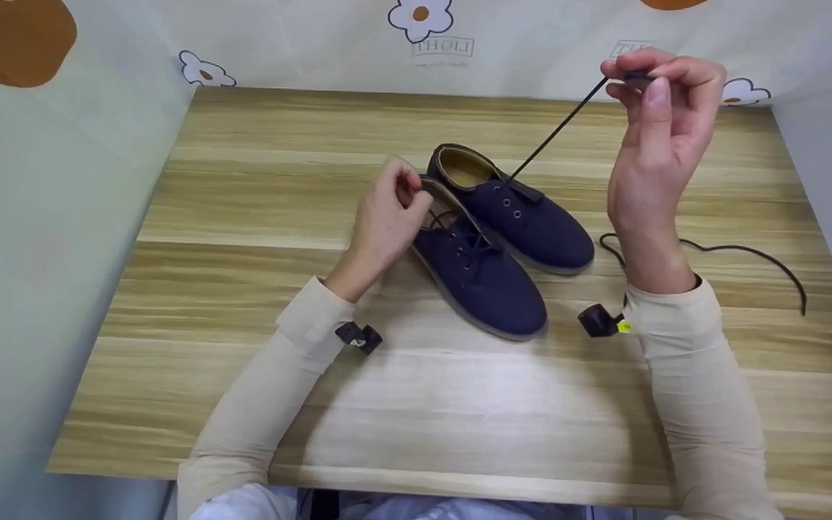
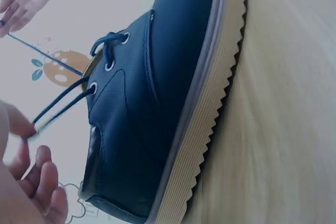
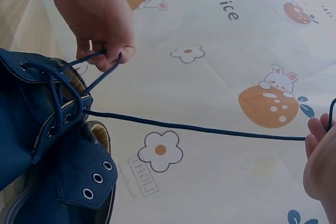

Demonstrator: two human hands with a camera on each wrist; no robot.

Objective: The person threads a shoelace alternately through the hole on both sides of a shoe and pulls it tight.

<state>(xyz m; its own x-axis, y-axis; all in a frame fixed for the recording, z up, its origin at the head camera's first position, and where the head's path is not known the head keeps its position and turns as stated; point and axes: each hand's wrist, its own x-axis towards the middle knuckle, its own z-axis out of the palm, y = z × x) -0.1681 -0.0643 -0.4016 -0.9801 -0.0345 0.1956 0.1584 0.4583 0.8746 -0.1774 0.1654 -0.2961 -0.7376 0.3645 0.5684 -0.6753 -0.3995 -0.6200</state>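
Note:
Two dark navy lace-up shoes stand side by side, the near shoe partly overlapping the far shoe. My left hand is at the near shoe's heel opening. Between thumb and finger it pinches the near shoe's lace, two strands of which run from the top eyelet. Raised high at the right, my right hand pinches a dark lace. That lace stretches taut down to the far shoe's top, beside its upper eyelet. Bare metal eyelets show on the far shoe's side flap.
A loose dark cord curves over the wooden table right of the shoes, passing behind my right wrist. Small black cameras hang at both sleeves. A patterned curtain stands behind the table.

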